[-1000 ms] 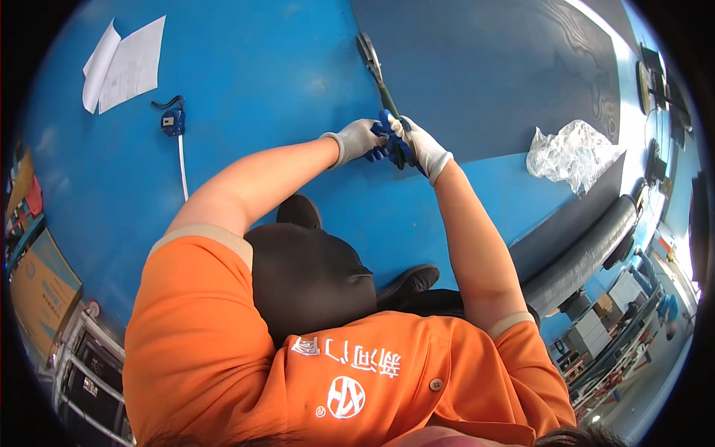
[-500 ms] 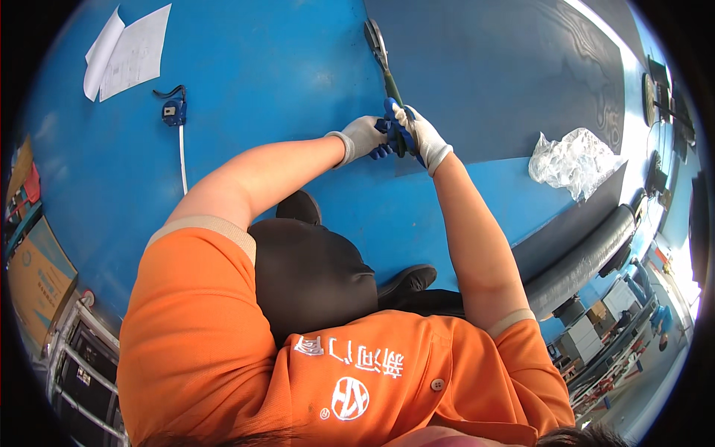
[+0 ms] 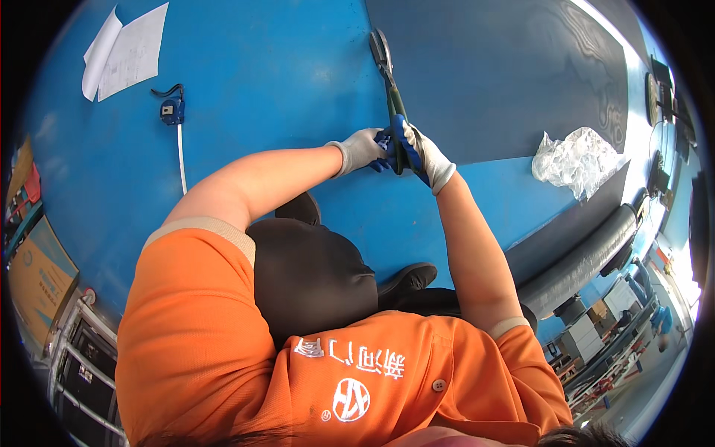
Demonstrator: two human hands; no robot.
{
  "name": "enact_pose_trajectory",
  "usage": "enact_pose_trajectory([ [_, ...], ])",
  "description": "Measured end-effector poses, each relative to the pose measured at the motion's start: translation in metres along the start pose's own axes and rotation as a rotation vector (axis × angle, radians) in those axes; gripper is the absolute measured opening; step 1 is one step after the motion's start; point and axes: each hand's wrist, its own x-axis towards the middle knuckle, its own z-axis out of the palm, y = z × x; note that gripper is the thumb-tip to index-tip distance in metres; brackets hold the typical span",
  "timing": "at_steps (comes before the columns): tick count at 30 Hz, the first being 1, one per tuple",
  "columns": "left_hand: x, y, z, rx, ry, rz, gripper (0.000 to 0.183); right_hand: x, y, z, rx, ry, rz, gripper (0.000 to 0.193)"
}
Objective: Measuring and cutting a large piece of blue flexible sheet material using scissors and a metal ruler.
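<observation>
Long metal shears [image 3: 395,95] with green handles point away from me, their narrow blades at the left edge of a dark grey sheet [image 3: 506,82]. My right hand [image 3: 424,155], in a white glove with a blue coated palm, is closed around the handles. At the handles' near end, my left hand [image 3: 363,151] in a matching glove is closed against them from the left. Its fingertips are partly hidden, but they appear to grip a handle. The blade tips stand slightly apart.
On the blue floor at left lie a blue tape measure [image 3: 172,112], its tape drawn out, and papers [image 3: 134,56]. Crumpled clear plastic [image 3: 577,162] rests at the sheet's right edge. A dark roll [image 3: 581,257] is at right, a metal-framed cart [image 3: 78,365] at lower left.
The shears have shifted slightly right and toward me, and turned a little more upright in the picture. Both hands have moved slightly nearer with them.
</observation>
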Motion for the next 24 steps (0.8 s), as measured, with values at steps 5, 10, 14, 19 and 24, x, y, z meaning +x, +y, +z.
enact_pose_trajectory([
  [5,0.003,-0.003,-0.001,0.169,0.004,0.038,0.029,-0.015,-0.027,0.004,-0.138,-0.061,-0.044,0.038],
  [10,0.008,-0.011,-0.001,0.198,0.015,0.035,0.042,-0.045,-0.062,0.014,0.019,-0.012,0.236,0.038],
  [14,0.01,-0.016,0.001,0.189,0.0,0.076,0.048,-0.037,-0.048,0.012,0.082,0.044,0.155,0.039],
  [19,0.012,-0.022,0.003,0.251,-0.007,0.078,0.044,0.001,-0.025,0.009,0.202,0.108,-0.032,0.059],
  [24,0.009,-0.02,0.005,0.222,-0.013,0.078,0.033,0.002,-0.038,0.011,0.255,0.119,0.006,0.069],
])
